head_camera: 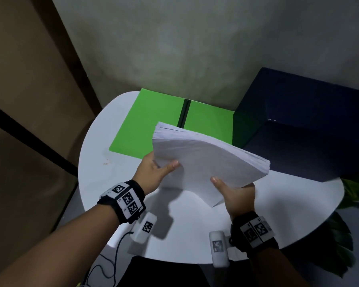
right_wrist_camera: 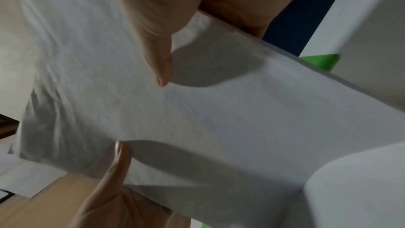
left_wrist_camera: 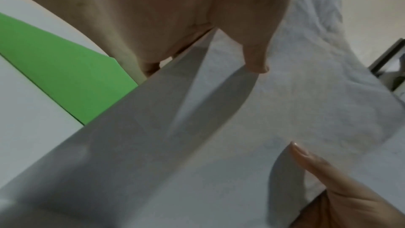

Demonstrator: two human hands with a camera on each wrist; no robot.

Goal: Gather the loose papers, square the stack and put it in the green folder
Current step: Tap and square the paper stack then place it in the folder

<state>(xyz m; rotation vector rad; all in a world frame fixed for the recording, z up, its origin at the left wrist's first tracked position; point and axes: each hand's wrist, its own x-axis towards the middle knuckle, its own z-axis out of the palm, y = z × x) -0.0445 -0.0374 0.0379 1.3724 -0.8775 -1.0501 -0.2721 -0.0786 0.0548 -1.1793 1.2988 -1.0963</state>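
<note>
Head view is showing the left hand (head_camera: pixel 153 172) and right hand (head_camera: pixel 234 193) pinching the thick white paper stack (head_camera: pixel 205 160) aloft, its long axis pointing toward the open green card folder (head_camera: pixel 137 125) at eleven o'clock.

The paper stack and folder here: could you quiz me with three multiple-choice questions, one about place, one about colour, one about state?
1. Where is the paper stack?
A. Held above the table
B. Inside the folder
C. On the floor

2. What colour is the folder?
A. Red
B. Green
C. Yellow

3. How does the folder lie?
A. Closed
B. Standing upright
C. Open flat

Answers:
1 A: the left hand and right hand hold it up, thumbs on top.
2 B: both leaves are bright green.
3 C: two leaves spread beside a dark spine.
</note>
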